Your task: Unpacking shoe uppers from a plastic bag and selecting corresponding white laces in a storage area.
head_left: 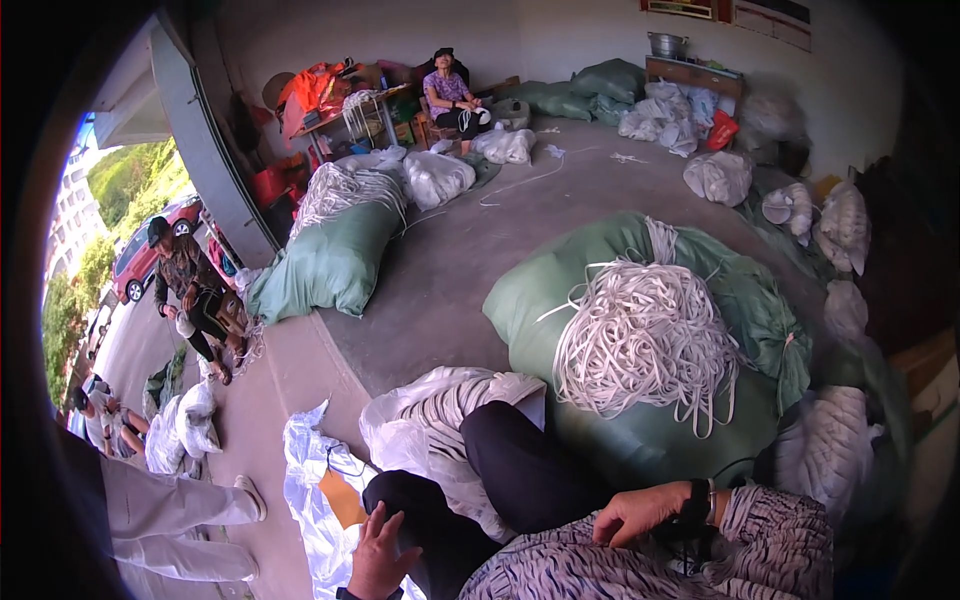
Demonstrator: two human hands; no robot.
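Observation:
My left hand (380, 556) is at the lower edge by my dark-trousered knee, fingers spread, holding nothing. My right hand (640, 512) rests on the patterned cloth over my lap, loosely bent and seemingly holding nothing; its fingertips are partly hidden. In front of me, a heap of white flat cord (645, 340) lies tangled on a big stuffed green sack (535, 300). Beside my legs sits a clear plastic bag (430, 415) with bundled white strips in it. Next to my left hand, a shiny silvery-white plastic sheet or bag (310, 480) lies with an orange-brown piece (343, 498) on it.
Another green sack (325, 260) topped with white cord stands farther left. A seated person (453, 100) is at the back, another (190, 285) at the left doorway. Someone's light-trousered legs (175, 500) stand close at left. Filled plastic bags (720, 178) line the right side.

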